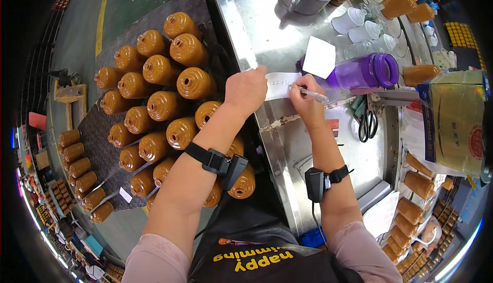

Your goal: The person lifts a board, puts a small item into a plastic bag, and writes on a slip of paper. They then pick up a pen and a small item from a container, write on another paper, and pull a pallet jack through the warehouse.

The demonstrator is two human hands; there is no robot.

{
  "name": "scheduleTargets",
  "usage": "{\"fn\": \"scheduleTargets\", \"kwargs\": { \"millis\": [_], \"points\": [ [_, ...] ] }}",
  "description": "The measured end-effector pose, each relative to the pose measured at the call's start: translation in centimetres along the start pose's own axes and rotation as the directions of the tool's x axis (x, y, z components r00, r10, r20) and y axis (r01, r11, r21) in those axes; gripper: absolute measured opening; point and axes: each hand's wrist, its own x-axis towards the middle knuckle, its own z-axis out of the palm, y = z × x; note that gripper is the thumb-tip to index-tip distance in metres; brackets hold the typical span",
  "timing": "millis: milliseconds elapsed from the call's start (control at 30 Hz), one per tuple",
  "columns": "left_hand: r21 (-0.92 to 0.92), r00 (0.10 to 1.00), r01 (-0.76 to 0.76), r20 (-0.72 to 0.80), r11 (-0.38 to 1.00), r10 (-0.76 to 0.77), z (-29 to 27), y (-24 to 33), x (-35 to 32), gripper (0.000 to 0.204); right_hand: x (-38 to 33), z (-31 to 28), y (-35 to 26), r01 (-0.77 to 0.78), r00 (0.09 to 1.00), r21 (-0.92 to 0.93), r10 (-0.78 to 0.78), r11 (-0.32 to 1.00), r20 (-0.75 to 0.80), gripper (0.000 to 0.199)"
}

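A white slip of paper (276, 92) with handwriting on it lies at the near edge of the metal worktop (264, 46). My left hand (246, 91) is closed at its left end, the fingers gripping the paper's edge. In my right hand (306, 98) a pale, clear-barrelled pen (316, 95) is pinched, its tip down by the writing. Just beyond the right hand are a folded white sheet (319, 57) and a purple plastic bottle (363, 72) lying on its side.
Many glossy brown bottles (196, 83) stand to my left on a dark board. A metal pot (303, 0) and white-capped clear bottles (349, 20) occupy the worktop's far part. Black-handled scissors (367, 126) hang at right, near a yellow-green box (454, 124).
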Motion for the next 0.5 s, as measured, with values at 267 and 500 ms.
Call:
{"fn": "scheduleTargets", "kwargs": {
  "millis": [267, 500],
  "points": [
    [-0.121, 0.99, 0.123, 0.077, 0.985, -0.114, -2.4, 0.9, 2.0, 0.021, 0.3, -3.9, -1.8, -0.13, 0.991, 0.122, 0.131, 0.984, -0.005, 0.01],
    [-0.107, 0.983, 0.173, -0.042, 0.979, -0.179, -3.8, 1.5, 9.4, 0.031, -0.2, -10.6, -5.0, -0.335, 0.898, 0.798, 0.427, 0.5, 0.109, 0.024]
  ]
}}
